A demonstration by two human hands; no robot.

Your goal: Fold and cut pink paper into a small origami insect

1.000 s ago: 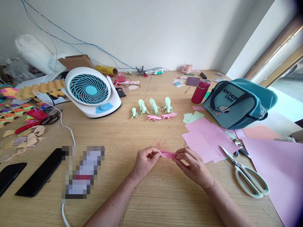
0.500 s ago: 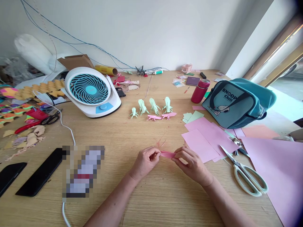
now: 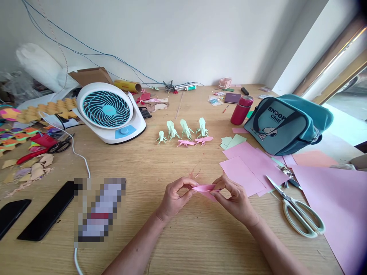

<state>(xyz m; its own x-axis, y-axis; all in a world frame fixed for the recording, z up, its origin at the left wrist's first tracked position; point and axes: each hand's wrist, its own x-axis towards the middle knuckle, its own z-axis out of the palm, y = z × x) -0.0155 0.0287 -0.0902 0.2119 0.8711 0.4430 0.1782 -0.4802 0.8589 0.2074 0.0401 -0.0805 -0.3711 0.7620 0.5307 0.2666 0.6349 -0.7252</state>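
Note:
A small folded pink paper piece (image 3: 207,188) is held just above the wooden table (image 3: 177,236) between both hands. My left hand (image 3: 175,197) pinches its left end with thumb and fingertips. My right hand (image 3: 235,200) pinches its right end, fingers curled over it. Beyond them stand several folded green paper figures (image 3: 183,130) and two pink paper figures (image 3: 195,142) in a row.
Pink paper sheets (image 3: 252,168) and scissors (image 3: 298,212) lie to the right, below a teal bag (image 3: 286,122) and a red bottle (image 3: 239,110). A white fan (image 3: 109,112) and its cable sit to the left. Two black phones (image 3: 43,215) lie near left.
The pink piece has opened a little between the fingers and both hands have shifted slightly toward me. The view tilted a little.

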